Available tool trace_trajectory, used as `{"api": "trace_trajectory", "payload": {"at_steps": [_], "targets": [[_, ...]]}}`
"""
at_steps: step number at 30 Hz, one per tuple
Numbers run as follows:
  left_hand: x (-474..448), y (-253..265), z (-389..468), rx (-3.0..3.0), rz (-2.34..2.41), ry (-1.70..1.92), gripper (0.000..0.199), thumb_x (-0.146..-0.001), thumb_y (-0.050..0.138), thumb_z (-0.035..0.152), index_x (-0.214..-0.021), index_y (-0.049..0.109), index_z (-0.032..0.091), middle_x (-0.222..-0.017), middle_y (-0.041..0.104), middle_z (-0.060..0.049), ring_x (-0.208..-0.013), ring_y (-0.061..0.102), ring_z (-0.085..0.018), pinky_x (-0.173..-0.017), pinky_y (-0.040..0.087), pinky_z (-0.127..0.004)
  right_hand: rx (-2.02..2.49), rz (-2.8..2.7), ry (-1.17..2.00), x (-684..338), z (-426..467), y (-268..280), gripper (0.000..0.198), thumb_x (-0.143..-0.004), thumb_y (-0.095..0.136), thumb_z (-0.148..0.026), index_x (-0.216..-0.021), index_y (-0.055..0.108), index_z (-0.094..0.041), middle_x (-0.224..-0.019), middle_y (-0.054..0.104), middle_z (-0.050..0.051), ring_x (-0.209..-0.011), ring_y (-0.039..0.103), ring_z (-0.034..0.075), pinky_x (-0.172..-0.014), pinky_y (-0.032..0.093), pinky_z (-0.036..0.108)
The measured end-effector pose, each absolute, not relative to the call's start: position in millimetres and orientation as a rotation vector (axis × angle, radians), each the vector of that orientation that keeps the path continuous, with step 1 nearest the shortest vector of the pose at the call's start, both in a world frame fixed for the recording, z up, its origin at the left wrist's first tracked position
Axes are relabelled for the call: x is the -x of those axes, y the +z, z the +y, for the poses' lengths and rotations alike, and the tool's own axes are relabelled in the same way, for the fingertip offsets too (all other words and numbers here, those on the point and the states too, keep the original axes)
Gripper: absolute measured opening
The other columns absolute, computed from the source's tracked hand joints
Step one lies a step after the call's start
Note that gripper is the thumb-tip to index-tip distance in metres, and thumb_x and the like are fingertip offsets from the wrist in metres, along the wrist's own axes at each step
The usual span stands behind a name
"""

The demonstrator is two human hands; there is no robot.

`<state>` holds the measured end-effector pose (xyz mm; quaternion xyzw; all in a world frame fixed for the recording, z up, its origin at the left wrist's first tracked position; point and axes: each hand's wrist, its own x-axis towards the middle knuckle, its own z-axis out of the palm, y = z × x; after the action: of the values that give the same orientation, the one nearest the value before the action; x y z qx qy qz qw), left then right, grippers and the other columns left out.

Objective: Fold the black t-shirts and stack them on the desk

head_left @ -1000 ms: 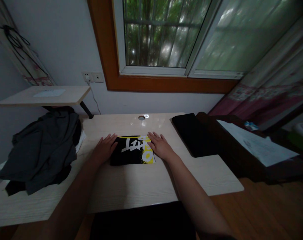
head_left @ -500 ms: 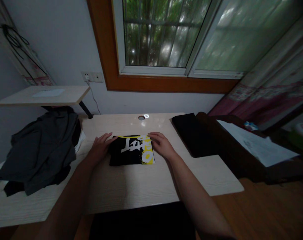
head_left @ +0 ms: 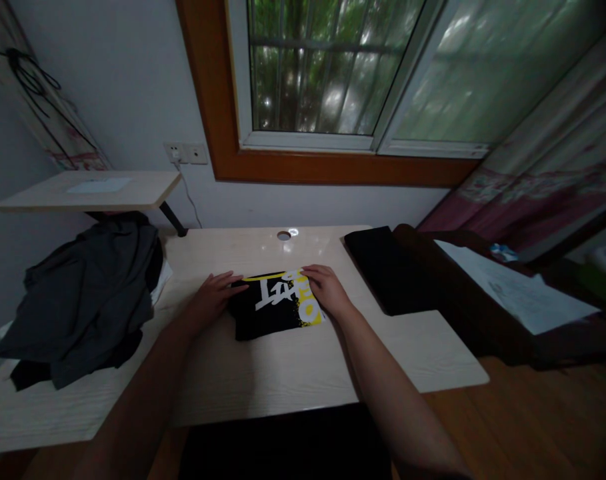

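A folded black T-shirt (head_left: 277, 310) with large white lettering and a yellow printed band lies flat on the pale wooden desk (head_left: 283, 373), slightly turned. At its upper left corner, my left hand (head_left: 213, 297) rests with fingers stretched out and apart, their tips on the cloth. Over the upper right corner lies my right hand (head_left: 327, 288), its fingers extended onto the yellow and white print. The right thumb is mostly hidden.
A heap of dark grey and black clothes (head_left: 93, 287) sits at the left, partly under a small raised shelf (head_left: 87, 190). Right of the shirt lies a flat black item (head_left: 387, 273). Beyond it, a white sheet (head_left: 513, 287) rests on a dark surface. A round hole (head_left: 283, 236) pierces the desk's back.
The T-shirt has shifted a little to the right and turned slightly, its left end now nearer me. My left hand has followed it rightward; my right hand has moved only slightly.
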<state>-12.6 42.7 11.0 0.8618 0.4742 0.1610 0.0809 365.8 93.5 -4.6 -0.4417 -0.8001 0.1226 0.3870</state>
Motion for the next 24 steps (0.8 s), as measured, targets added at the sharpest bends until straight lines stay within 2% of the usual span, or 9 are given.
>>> {"api": "trace_trajectory", "payload": {"at_steps": [12,18,24], "targets": [[6,11,42,-2.611,1.268,0.589,0.061,-0.090,0.040,0.005,-0.140,0.060,0.034,-0.145,0.062,0.000,-0.142,0.047,-0.021,-0.121,0.032,-0.052,1.240,-2.078,0.224,-366,94,-8,0.041,-0.087,0.057,-0.007,-0.116,0.076,-0.028,-0.119,0.073,0.006,-0.114,0.062,0.025,-0.106,0.047,0.047],[6,14,46,-2.593,1.472,0.558,0.056,-0.089,0.045,0.007,-0.131,0.067,0.036,-0.135,0.069,0.001,-0.140,0.050,-0.023,-0.121,0.031,-0.054,1.141,-1.993,0.260,-362,88,2,0.038,-0.086,0.056,-0.006,-0.110,0.077,-0.027,-0.115,0.072,0.006,-0.112,0.062,0.025,-0.104,0.048,0.049],[17,12,50,-2.499,1.758,0.633,0.053,-0.090,0.045,0.008,-0.128,0.070,0.036,-0.134,0.069,0.003,-0.143,0.048,-0.024,-0.121,0.031,-0.053,0.825,-2.085,0.365,-346,68,26,0.025,-0.096,0.059,-0.021,-0.115,0.074,-0.029,-0.114,0.072,0.007,-0.112,0.063,0.023,-0.101,0.050,0.046]]}}
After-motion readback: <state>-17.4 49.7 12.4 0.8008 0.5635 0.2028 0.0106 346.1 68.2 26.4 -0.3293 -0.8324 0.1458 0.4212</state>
